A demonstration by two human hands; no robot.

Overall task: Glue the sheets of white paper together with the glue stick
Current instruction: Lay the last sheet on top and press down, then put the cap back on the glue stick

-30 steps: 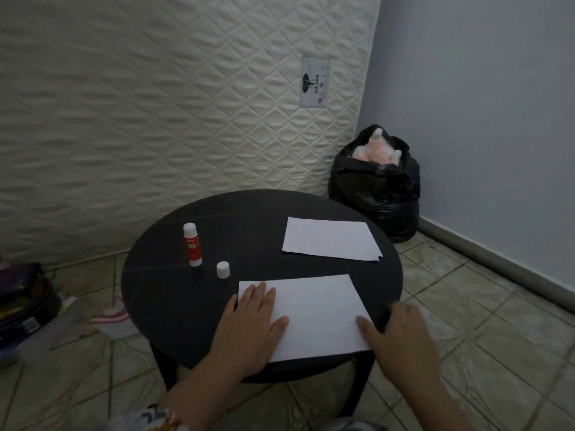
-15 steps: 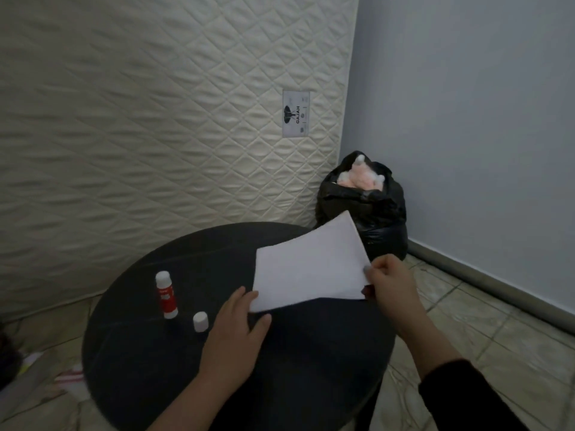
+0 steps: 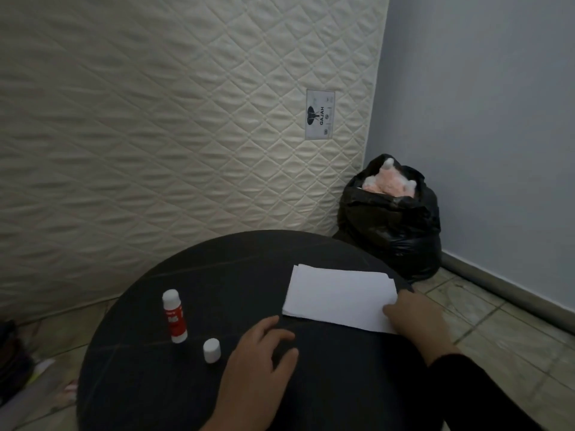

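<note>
White paper sheets (image 3: pixel 339 295) lie stacked on the right side of the round black table (image 3: pixel 236 275), edges slightly offset. My right hand (image 3: pixel 417 318) rests on the stack's near right corner, fingers on the paper. My left hand (image 3: pixel 258 362) lies flat on the bare tabletop, left of the stack, holding nothing. A red glue stick (image 3: pixel 175 317) stands upright at the left, uncapped, and its white cap (image 3: pixel 212 350) stands beside it on the table.
A quilted cream mattress (image 3: pixel 155 135) leans against the wall behind the table. A black rubbish bag (image 3: pixel 392 225) with pink stuffing sits in the corner to the right. Dark items (image 3: pixel 12 362) lie on the tiled floor at the left.
My right hand carried the near sheet up and over and laid it on the far sheet. My left hand let go of the paper and now rests on the table.
</note>
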